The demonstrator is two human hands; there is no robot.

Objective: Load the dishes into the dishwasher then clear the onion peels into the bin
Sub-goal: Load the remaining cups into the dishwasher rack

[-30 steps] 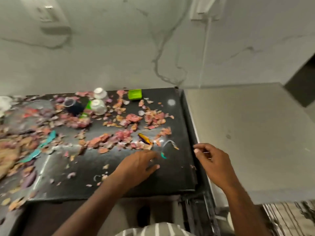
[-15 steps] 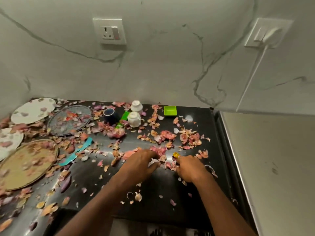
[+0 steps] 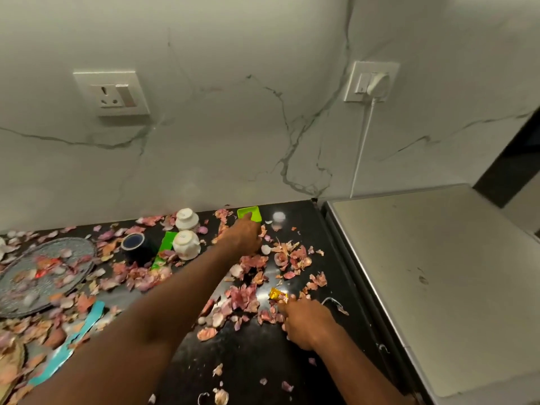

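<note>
Head view: left hand (image 3: 244, 233) reaches toward green dish (image 3: 249, 214).

Home kitchen: peel-strewn countertop (image 3: 263, 361), wall socket (image 3: 112, 95).

We see pink and tan onion peels (image 3: 252, 299) strewn over the black counter (image 3: 257, 363), thickest toward its right edge. Two white cups (image 3: 187, 244) stand upside down near the back edge, beside a dark blue cup (image 3: 133, 242).
</note>
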